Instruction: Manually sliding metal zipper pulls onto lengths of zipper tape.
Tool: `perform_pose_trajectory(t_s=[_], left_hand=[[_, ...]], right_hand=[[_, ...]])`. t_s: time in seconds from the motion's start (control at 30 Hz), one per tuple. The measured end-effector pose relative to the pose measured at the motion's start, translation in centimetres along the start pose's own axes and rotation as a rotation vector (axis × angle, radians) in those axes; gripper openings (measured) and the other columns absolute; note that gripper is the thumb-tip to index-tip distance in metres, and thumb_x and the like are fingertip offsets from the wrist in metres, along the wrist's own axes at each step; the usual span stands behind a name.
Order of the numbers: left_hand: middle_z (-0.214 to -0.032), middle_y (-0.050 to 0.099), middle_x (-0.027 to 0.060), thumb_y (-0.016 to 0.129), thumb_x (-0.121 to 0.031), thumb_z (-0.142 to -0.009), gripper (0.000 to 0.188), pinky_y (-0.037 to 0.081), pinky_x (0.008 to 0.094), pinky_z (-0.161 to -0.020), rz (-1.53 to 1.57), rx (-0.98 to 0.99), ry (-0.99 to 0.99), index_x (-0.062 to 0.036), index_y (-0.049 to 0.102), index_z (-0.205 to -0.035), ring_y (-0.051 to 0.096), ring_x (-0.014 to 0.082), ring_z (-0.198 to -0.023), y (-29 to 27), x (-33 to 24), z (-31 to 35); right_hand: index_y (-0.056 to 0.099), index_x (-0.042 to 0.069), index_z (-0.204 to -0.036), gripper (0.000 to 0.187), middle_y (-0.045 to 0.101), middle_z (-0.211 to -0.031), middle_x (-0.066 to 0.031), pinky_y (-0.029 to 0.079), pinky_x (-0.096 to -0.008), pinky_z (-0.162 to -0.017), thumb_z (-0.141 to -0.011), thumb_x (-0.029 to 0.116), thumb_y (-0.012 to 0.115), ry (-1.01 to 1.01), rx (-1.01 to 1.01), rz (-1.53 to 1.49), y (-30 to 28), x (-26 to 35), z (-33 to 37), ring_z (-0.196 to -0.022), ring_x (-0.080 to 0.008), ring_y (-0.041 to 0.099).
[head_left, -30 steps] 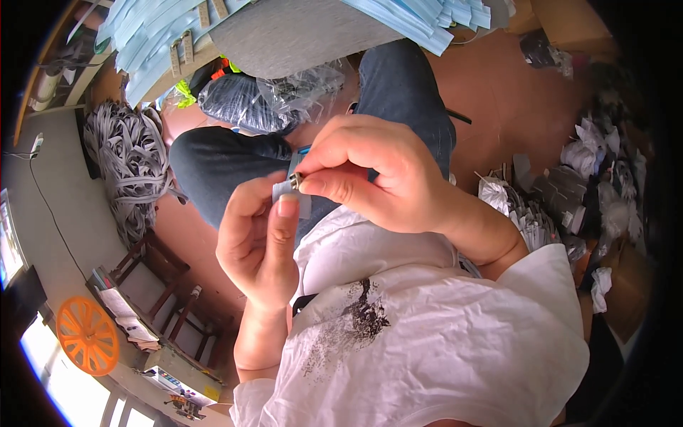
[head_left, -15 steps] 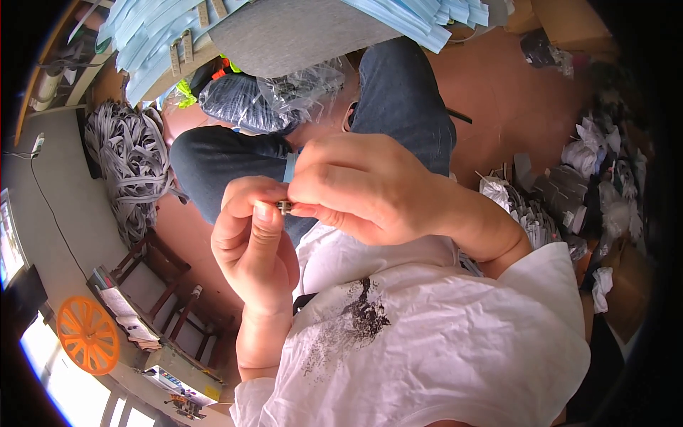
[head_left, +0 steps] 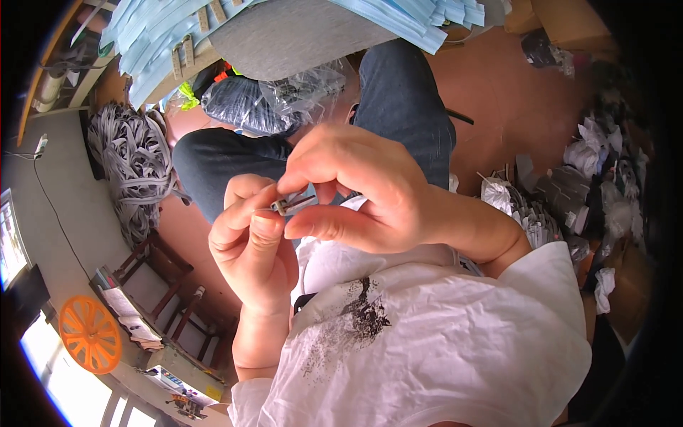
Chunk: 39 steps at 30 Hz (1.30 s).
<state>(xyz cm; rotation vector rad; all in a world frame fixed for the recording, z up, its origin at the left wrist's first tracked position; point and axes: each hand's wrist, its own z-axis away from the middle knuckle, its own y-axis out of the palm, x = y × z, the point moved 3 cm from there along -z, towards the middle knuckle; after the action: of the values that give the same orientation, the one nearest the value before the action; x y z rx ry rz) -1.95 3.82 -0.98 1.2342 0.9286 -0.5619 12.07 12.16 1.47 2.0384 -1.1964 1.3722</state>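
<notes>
The head view looked steeply down over the shirt point(head_left: 441, 334), with the left hand point(head_left: 250, 245) and right hand point(head_left: 373, 188) near its centre, the table point(head_left: 302, 39) at its top edge.

The right hand point(head_left: 366, 186)'s thumb, pinched with its forefinger at the small metal piece point(head_left: 280, 208) 1 second ago, had dropped away, opening a gap. The piece had turned aslant beside the left hand point(head_left: 249, 249)'s fingertips, and a pale strip point(head_left: 302, 202), covered 0.5 seconds ago, showed inside the right hand's gap.
</notes>
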Motion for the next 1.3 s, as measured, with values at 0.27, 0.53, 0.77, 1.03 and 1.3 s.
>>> perform_pose_trajectory(t_s=[0.27, 0.53, 0.77, 1.03, 1.3], left_hand=[[-0.106, 0.058, 0.0078, 0.064, -0.009, -0.091, 0.022, 0.047, 0.0342, -0.092, -0.057, 0.161, 0.016, -0.0043, 0.068, -0.112, 0.057, 0.0195, -0.100, -0.4, -0.1, -0.5], [-0.099, 0.059, 0.0083, 0.065, -0.004, -0.089, 0.012, 0.043, 0.0264, -0.085, -0.025, 0.012, -0.015, -0.0022, 0.067, -0.101, 0.055, 0.0164, -0.090, -0.3, 0.6, -0.5], [-0.102, 0.056, 0.0055, 0.063, -0.012, -0.092, 0.014, 0.042, 0.0284, -0.087, 0.148, -0.034, -0.073, -0.0045, 0.065, -0.104, 0.054, 0.0167, -0.093, 0.4, 1.4, 0.3], [-0.100, 0.055, 0.0063, 0.063, -0.016, -0.093, 0.015, 0.042, 0.0300, -0.086, 0.168, 0.003, -0.102, -0.0027, 0.064, -0.100, 0.053, 0.0187, -0.094, 0.3, 1.1, -0.1], [-0.096, 0.052, 0.0066, 0.058, -0.014, -0.096, 0.016, 0.039, 0.0247, -0.080, -0.077, 0.008, -0.083, 0.0014, 0.060, -0.096, 0.049, 0.0141, -0.086, 0.7, 0.4, 0.0]], right_hand=[[0.064, 0.004, -0.098, 0.023, 0.060, -0.088, -0.0046, 0.039, -0.0230, -0.050, -0.082, 0.015, 0.076, -0.014, 0.013, -0.028, -0.5, -0.5, 0.2, -0.061, -0.0094, 0.048], [0.062, 0.004, -0.093, 0.014, 0.060, -0.083, -0.0079, 0.048, -0.0359, -0.064, -0.084, 0.012, 0.070, 0.089, 0.064, 0.079, -0.3, -1.0, 0.0, -0.075, -0.0252, 0.060], [0.061, 0.002, -0.090, 0.014, 0.058, -0.082, -0.0078, 0.044, -0.0310, -0.057, -0.084, 0.010, 0.071, 0.126, 0.187, -0.041, -0.4, -1.2, -0.6, -0.068, -0.0203, 0.056], [0.061, 0.002, -0.084, 0.019, 0.056, -0.078, -0.0078, 0.043, -0.0340, -0.057, -0.084, 0.017, 0.071, -0.095, 0.115, 0.102, 0.0, -1.0, 0.0, -0.066, -0.0254, 0.054], [0.054, 0.009, -0.074, 0.020, 0.051, -0.072, -0.0043, 0.045, -0.0371, -0.056, -0.082, 0.019, 0.069, -0.079, 0.287, 0.261, -0.2, -0.6, 0.2, -0.063, -0.0242, 0.056]])
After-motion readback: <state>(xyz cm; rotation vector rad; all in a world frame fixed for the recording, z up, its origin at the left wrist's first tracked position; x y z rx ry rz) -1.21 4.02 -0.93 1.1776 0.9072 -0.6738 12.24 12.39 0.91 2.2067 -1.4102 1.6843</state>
